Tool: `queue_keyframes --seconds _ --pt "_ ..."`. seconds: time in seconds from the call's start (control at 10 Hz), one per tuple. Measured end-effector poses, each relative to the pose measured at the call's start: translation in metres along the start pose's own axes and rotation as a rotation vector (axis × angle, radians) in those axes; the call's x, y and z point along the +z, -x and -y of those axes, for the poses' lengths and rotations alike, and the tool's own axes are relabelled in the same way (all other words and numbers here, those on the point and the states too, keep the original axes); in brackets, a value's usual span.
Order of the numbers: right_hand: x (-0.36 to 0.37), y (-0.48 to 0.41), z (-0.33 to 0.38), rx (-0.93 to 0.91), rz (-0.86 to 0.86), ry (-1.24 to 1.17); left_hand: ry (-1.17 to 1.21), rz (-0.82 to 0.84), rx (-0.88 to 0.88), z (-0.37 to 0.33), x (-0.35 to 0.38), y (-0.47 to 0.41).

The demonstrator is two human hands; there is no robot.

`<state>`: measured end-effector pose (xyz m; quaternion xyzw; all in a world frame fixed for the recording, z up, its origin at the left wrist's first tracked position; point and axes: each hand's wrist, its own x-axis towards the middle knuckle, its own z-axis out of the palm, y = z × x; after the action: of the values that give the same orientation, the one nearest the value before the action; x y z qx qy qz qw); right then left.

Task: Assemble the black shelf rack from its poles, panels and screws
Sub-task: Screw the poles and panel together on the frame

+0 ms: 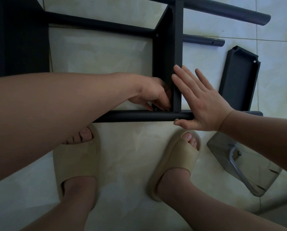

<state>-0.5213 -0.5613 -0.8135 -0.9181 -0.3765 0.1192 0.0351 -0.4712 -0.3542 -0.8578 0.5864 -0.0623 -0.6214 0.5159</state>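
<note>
Two hands are working at the near pole [139, 116] on the floor [122, 155]: the right hand [201, 104], flat and open, is pressing the upright panel [167, 64] so it cannot tip; the left hand [153, 95] is curling into the corner, holding I cannot tell what.

Shadow is swallowing the fingertips of the left hand [153, 95] against the upright black metal shelf panel [164, 64], hiding any grip.

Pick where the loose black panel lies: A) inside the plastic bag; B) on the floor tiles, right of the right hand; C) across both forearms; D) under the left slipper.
B: the loose panel lies flat on the tiles beyond the right hand.
</note>
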Motion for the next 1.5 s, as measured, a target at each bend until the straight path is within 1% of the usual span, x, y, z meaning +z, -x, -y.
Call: queue_keyframes --seconds 0.2,0.3,0.5,0.6,1.0,1.2,1.4,1.5 --pt "0.001 0.0 0.0 0.0 -0.001 -0.001 0.02 -0.035 0.068 0.005 0.003 0.0" --pt "0.0 0.0 0.0 0.0 -0.001 0.002 0.007 -0.043 0.057 0.003 0.0 0.002" --pt "0.0 0.0 0.0 -0.003 -0.003 -0.004 -0.136 -0.022 -0.065 -0.007 -0.008 0.008" --pt "0.001 0.0 0.0 -0.005 -0.011 -0.006 -0.186 0.001 -0.09 -0.01 -0.005 0.008" --pt "0.002 0.0 -0.001 -0.008 -0.015 -0.006 -0.145 -0.022 -0.08 -0.005 -0.003 0.007" --pt "0.003 0.0 -0.001 -0.01 -0.012 -0.004 -0.047 0.038 -0.119 -0.003 -0.006 0.008" --pt "0.002 0.0 -0.001 -0.004 -0.008 -0.007 -0.066 0.08 -0.16 -0.005 -0.004 0.002" --pt "0.002 0.0 -0.001 -0.002 -0.009 -0.009 -0.067 0.058 -0.147 -0.004 -0.004 0.001"
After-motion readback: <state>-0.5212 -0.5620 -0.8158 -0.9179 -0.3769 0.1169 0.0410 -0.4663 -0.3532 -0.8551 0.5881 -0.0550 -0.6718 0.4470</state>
